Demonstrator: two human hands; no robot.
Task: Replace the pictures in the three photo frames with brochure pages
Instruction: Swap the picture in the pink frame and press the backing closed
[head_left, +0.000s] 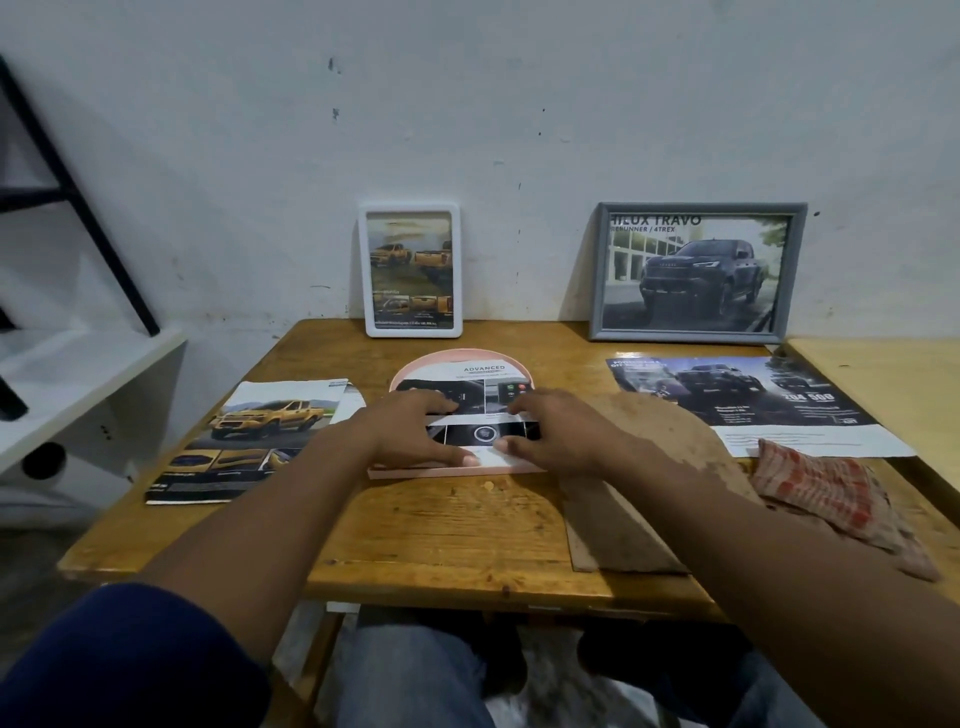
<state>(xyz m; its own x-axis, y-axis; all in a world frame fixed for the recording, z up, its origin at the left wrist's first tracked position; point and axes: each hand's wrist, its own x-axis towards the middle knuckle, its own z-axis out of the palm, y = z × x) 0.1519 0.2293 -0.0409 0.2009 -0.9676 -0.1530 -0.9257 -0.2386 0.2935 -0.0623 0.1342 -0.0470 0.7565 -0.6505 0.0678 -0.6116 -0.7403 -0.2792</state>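
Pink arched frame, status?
Left hand and right hand flat, pressing white brochure page onto pink arch-shaped frame lying on wooden table. Brown arched board lies beside it, right. Nothing blocking.

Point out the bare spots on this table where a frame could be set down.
Widest bare wood: the table front, between yellow-truck brochure, brown board and pink frame. A smaller patch sits at the back between the white frame and grey frame. The right side is crowded: dark brochure, board, cloth. The left hand and right hand cover the middle.
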